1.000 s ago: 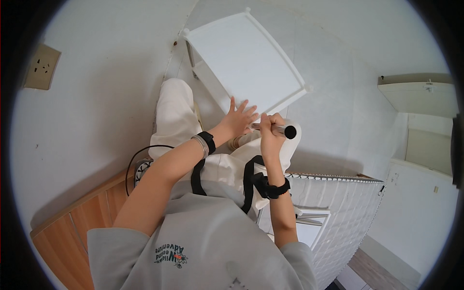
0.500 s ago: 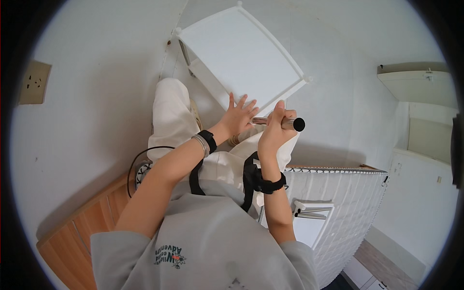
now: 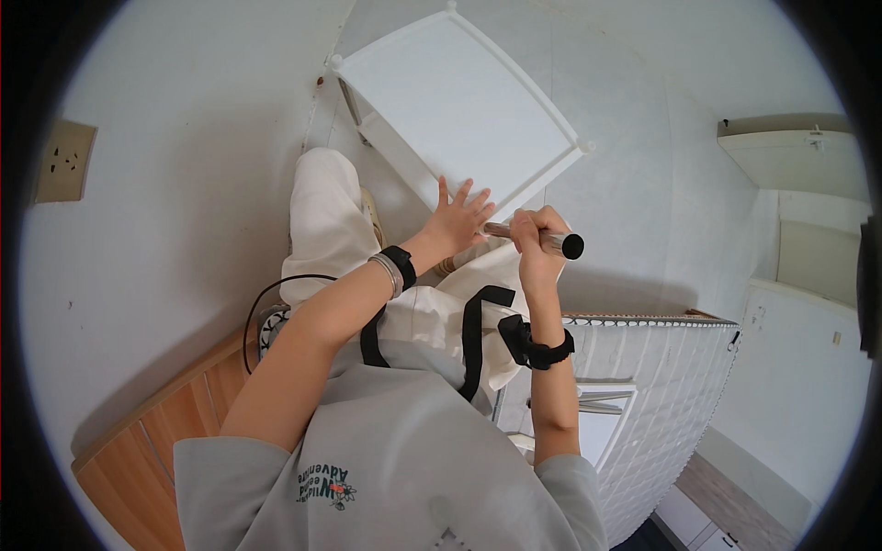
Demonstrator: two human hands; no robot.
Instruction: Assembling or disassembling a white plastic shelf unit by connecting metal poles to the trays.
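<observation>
Right hand (image 3: 540,246) is closing its fingers and thumb firmly around a shiny tube (image 3: 497,230), whose black-capped end is sticking out past the hand on the right. Just left of that hand, the tube's other end is running toward the near corner of the white shelf (image 3: 469,101); the left hand (image 3: 456,220) is partly covering that corner, so whether the tube is seated there cannot be told. That left hand is lying open, fingers spread over the shelf's edge, gripping nothing visible. Steadying the corner this way is probably useful: it should be bracing the shelf while the right hand is working the tube. Keeping the tube in line with its corner is likely the main point, since holding it so far toward the capped end could be tilting it sideways; turning or pushing should be going along its length. Beyond both hands, the shelf is stretching away, with the trousers (image 3: 322,207) flanking its near end. Behind the right hand, spare tubes (image 3: 602,402) are lying on the bed (image 3: 671,386).
</observation>
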